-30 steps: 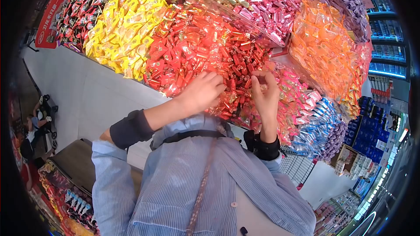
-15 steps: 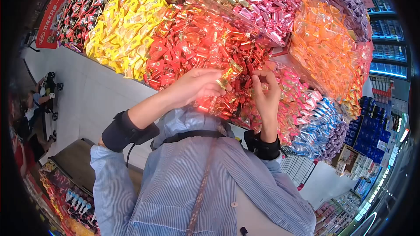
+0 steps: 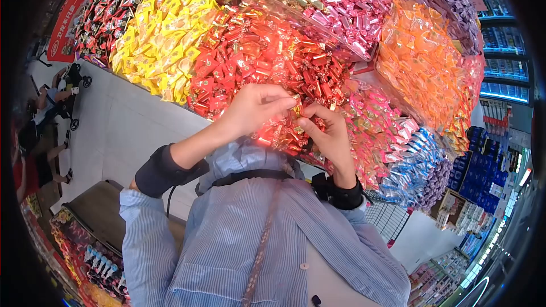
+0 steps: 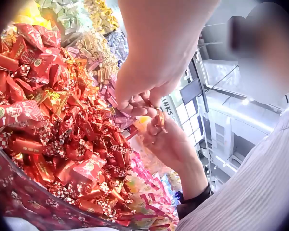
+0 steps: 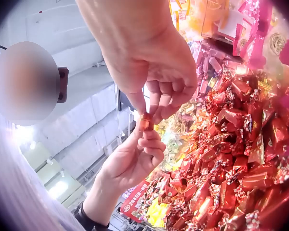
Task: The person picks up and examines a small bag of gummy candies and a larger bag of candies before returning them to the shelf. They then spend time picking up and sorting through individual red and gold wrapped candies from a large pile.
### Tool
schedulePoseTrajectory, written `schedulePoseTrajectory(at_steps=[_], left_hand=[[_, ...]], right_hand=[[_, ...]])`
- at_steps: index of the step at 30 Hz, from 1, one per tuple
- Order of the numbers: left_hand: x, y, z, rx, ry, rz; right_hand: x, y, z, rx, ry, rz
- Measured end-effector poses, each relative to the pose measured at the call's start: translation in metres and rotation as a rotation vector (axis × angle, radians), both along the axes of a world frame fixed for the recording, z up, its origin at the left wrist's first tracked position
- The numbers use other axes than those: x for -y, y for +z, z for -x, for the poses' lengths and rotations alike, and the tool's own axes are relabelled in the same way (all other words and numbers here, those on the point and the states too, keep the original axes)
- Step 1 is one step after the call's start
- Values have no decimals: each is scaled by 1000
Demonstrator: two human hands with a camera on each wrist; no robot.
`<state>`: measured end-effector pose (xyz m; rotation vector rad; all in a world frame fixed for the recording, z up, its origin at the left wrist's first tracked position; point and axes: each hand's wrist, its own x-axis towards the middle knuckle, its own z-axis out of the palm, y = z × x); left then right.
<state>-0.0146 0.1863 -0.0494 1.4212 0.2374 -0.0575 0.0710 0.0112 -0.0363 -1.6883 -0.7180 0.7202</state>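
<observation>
Over the front of a heap of red wrapped candies (image 3: 244, 59), my two hands meet at one small wrapped candy (image 3: 297, 108). Its wrapper looks gold in the head view; in the right wrist view the candy (image 5: 145, 122) shows red. The fingertips of my left hand (image 3: 253, 111) pinch it from one side. From the other side my right hand (image 3: 333, 133) pinches it between thumb and fingers. Both hands hold it above the heap, and the left wrist view shows the candy (image 4: 159, 121) partly covered by fingers.
Yellow packets (image 3: 162, 45) lie left of the red heap, orange packets (image 3: 418, 62) to its right. Pink foil candies (image 3: 358, 8) are behind; blue-and-white packets (image 3: 406, 167) sit at the near right. A clear bin wall (image 4: 48, 207) edges the red candies. A wire basket (image 3: 387, 219) stands at the right.
My left hand has lifted from the red heap with a gold-wrapped candy. My right hand has moved left to it, and its fingers now pinch the candy too.
</observation>
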Motion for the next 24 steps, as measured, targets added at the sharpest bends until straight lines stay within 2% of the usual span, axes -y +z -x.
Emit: schedulePoseTrajectory(at_steps=[10,13,16,21,23,24], left_hand=[[-3,4,-1,-33,-76,66],[-2,5,0,-40,-40,76],[3,1,2,38,-37,64],[-15,15,-4,-13,-60,-94],[-40,13,-16,1,40,-237],[-58,4,-24,40,94,-223]], right_hand=[[2,3,5,31,61,0],[-1,4,5,30,23,40],[1,-17,1,62,-44,88],[5,-13,1,15,-91,128],[5,-13,0,12,-127,72],[6,-19,-1,13,-145,25]])
